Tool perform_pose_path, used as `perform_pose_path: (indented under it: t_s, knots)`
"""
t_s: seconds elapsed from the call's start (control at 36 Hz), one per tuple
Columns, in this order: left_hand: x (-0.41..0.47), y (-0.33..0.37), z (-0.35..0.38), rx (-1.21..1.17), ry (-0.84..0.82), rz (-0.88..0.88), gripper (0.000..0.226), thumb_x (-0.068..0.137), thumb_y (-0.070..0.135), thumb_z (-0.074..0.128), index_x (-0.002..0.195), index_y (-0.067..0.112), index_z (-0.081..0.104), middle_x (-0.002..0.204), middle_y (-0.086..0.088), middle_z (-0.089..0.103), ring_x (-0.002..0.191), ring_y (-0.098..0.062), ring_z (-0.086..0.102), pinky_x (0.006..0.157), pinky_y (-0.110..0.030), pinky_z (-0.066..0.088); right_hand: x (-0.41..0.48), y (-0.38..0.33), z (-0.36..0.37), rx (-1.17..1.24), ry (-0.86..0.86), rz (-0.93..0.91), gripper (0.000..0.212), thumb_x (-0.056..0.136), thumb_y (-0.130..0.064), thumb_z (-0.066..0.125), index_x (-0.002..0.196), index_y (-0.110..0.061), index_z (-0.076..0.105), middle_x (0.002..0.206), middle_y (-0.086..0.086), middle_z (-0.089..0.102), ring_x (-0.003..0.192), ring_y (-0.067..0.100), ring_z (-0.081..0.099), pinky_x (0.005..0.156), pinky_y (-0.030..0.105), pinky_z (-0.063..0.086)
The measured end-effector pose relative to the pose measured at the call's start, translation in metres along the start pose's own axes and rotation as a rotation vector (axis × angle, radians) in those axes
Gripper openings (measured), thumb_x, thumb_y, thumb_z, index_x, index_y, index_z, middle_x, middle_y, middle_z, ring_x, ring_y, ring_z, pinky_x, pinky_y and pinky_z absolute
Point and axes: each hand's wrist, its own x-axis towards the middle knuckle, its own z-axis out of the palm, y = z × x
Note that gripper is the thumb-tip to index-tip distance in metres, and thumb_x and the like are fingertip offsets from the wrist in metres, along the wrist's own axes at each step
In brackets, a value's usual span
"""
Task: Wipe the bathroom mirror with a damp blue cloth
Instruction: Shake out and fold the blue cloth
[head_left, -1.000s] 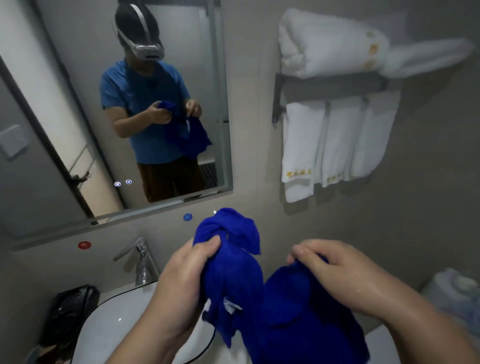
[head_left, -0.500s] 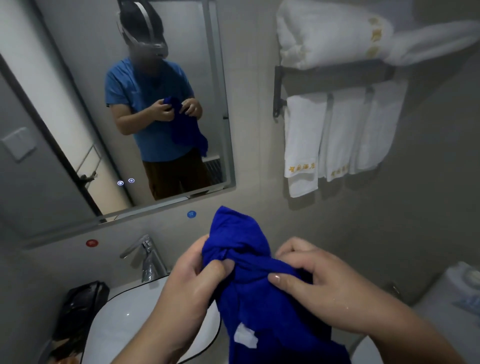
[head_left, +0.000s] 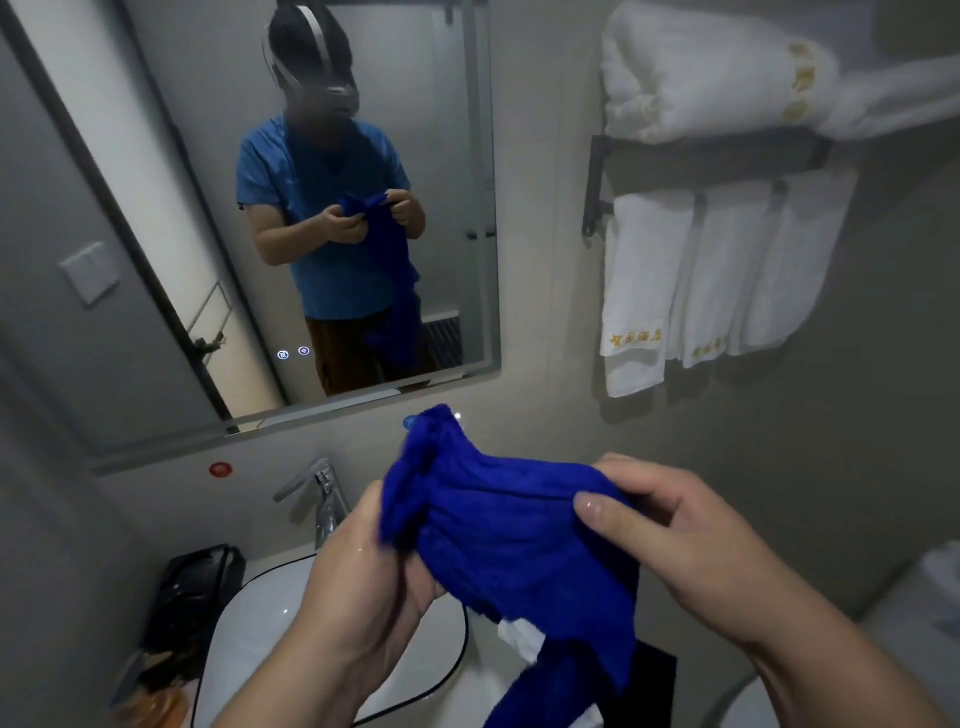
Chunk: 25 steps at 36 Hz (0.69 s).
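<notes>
Facing the viewer, a framed wall mirror (head_left: 447, 130) fills the upper left and reflects a person in a blue shirt and head-worn camera, both hands raised at chest height on a blue cloth. To the right of the mirror, a dark towel rack (head_left: 711, 158) is fixed to the wall. A rolled white towel (head_left: 711, 73) lies on its shelf, and folded white towels (head_left: 717, 270) with yellow embroidered hems hang from the bar beneath.

At lower left, below the mirror, stands a white basin (head_left: 249, 639) with a thin dark rim.

The blue cloth (head_left: 509, 530) is held in the air between the two hands, in front of the wall below the mirror's bottom edge and above the right part of the basin. It does not touch the glass. Its upper part is drawn across from hand to hand, one bunched corner stands up at the top left, and the rest hangs downward. A small white tag (head_left: 519, 636) shows near the lower fold.

The left hand (head_left: 363, 587) has its fingers curled round the gathered left end of the cloth. The right hand (head_left: 691, 545) pinches the right end, with the thumb lying on the near face and the fingers tucked behind.

A black bag (head_left: 192, 592) sits just left of the basin. A chrome faucet (head_left: 322, 499) rises behind the basin, close to the left hand.

On the wall, a red round mark (head_left: 220, 470) lies left of the faucet, and a blue round mark (head_left: 410, 422) is partly covered by the cloth's raised corner. Two small lit icons (head_left: 293, 353) glow low on the mirror.
</notes>
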Motion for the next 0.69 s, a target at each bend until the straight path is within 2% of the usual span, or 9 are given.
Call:
perform_pose_path:
  t_s: [0.08,0.17,0.28,0.33,0.42,0.47,0.53,0.58,0.69]
  knots:
    - [0.0,0.003,-0.002,-0.11,0.019,-0.049,0.048,0.113,0.029,0.033,0.141,0.004,0.063,0.134,-0.02,0.073,0.125,-0.038,0.071,0.115,-0.056,0.045,-0.003,-0.001,-0.002,0.011,0.051,-0.02,0.022,0.098,-0.026,0.063,0.103,-0.016,0.083,0.101,0.009,0.071,0.095,0.025,0.07,0.081,0.022,0.052]
    - [0.0,0.005,-0.006,-0.143,0.006,-0.131,0.057,0.111,0.034,0.026,0.142,0.002,0.062,0.135,-0.022,0.072,0.127,-0.039,0.069,0.121,-0.056,0.039,-0.008,-0.002,0.0,0.106,0.058,0.009,0.02,0.099,-0.024,0.066,0.093,-0.017,0.084,0.089,0.006,0.072,0.082,0.017,0.067,0.073,0.022,0.048]
    - [-0.001,0.002,-0.007,-0.108,-0.008,-0.179,0.056,0.106,0.029,0.029,0.143,-0.004,0.056,0.133,-0.027,0.071,0.125,-0.044,0.069,0.116,-0.062,0.043,-0.012,0.003,-0.001,0.183,0.029,0.083,0.043,0.09,-0.036,0.07,0.109,0.001,0.079,0.106,0.038,0.071,0.092,0.041,0.07,0.081,0.041,0.045]
    - [-0.002,-0.001,-0.006,-0.125,-0.024,-0.17,0.051,0.103,0.022,0.036,0.14,-0.006,0.057,0.128,-0.027,0.073,0.118,-0.043,0.073,0.11,-0.057,0.048,-0.014,0.001,-0.002,0.21,0.002,0.117,0.036,0.089,-0.027,0.064,0.109,-0.002,0.081,0.108,0.029,0.077,0.101,0.04,0.074,0.087,0.038,0.051]
    - [-0.004,-0.004,-0.001,-0.074,-0.05,-0.146,0.037,0.104,0.024,0.05,0.105,-0.001,0.077,0.105,-0.022,0.079,0.092,-0.034,0.08,0.093,-0.049,0.052,-0.019,0.001,-0.003,0.175,-0.071,0.155,0.034,0.089,-0.02,0.06,0.108,-0.005,0.083,0.111,0.023,0.079,0.11,0.04,0.074,0.098,0.048,0.053]
    - [-0.008,-0.002,0.006,0.116,-0.03,-0.098,0.041,0.105,0.033,0.058,0.093,0.003,0.082,0.102,-0.021,0.081,0.09,-0.032,0.08,0.092,-0.046,0.054,-0.022,0.002,-0.002,0.137,-0.068,0.155,0.031,0.092,-0.021,0.061,0.107,-0.007,0.083,0.108,0.019,0.08,0.107,0.036,0.075,0.096,0.042,0.054]
    - [-0.007,0.001,0.009,0.423,0.035,0.014,0.047,0.104,0.046,0.059,0.088,0.008,0.08,0.089,-0.013,0.081,0.077,-0.023,0.077,0.081,-0.039,0.055,-0.023,-0.001,-0.002,0.101,0.04,0.146,0.023,0.101,-0.02,0.062,0.1,-0.011,0.083,0.097,0.01,0.08,0.092,0.02,0.074,0.083,0.025,0.054]
    - [-0.007,0.008,0.009,0.613,0.105,0.138,0.053,0.104,0.055,0.051,0.076,0.019,0.077,0.078,-0.004,0.077,0.07,-0.019,0.072,0.075,-0.038,0.052,-0.023,-0.001,-0.006,-0.009,0.184,0.145,0.028,0.106,-0.016,0.057,0.093,-0.017,0.082,0.089,0.001,0.077,0.084,0.011,0.069,0.075,0.019,0.05]
    - [-0.012,0.011,0.015,0.542,-0.09,0.227,0.04,0.099,0.057,0.05,0.091,0.034,0.082,0.092,-0.002,0.082,0.09,-0.022,0.078,0.092,-0.049,0.058,-0.018,0.008,-0.007,-0.472,0.45,0.211,0.017,0.105,-0.036,0.057,0.102,-0.043,0.072,0.108,-0.018,0.068,0.099,-0.003,0.064,0.087,0.021,0.049]
